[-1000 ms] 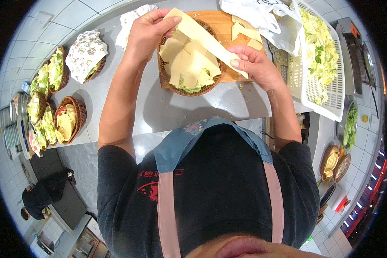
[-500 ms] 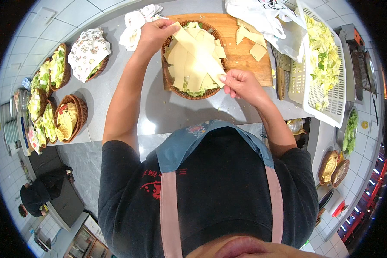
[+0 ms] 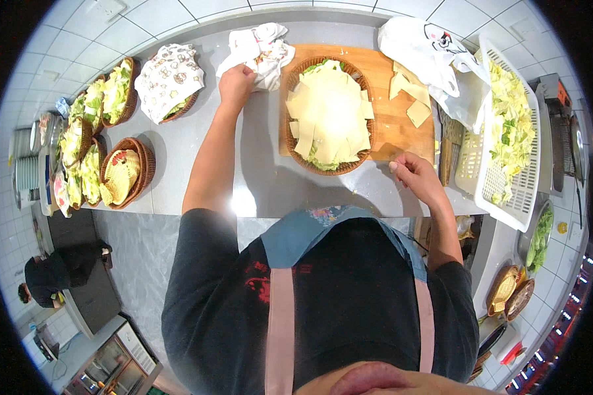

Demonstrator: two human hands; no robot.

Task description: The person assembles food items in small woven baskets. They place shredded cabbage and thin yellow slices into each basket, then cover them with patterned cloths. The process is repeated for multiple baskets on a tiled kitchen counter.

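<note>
A brown oval wicker basket stands partly on a wooden board. Flat pale-yellow sheets, which look like tofu skin, lie overlapped across it, with green lettuce leaves showing at the ends. Left of the board, my left hand is closed at the lower-left edge of a crumpled white printed cloth; its fingertips are partly hidden. My right hand hovers by the board's near right corner, fingers curled in with nothing visible in them.
Loose sheet pieces and a white plastic bag lie at the board's right. Beyond is a white crate of lettuce. At left are a cloth-covered basket, lettuce baskets and nested baskets. Another person works far left.
The long strip my hands held across the basket now lies on top. My left hand has gone left to the cloth, my right hand drawn back toward me. The whole view has shifted.
</note>
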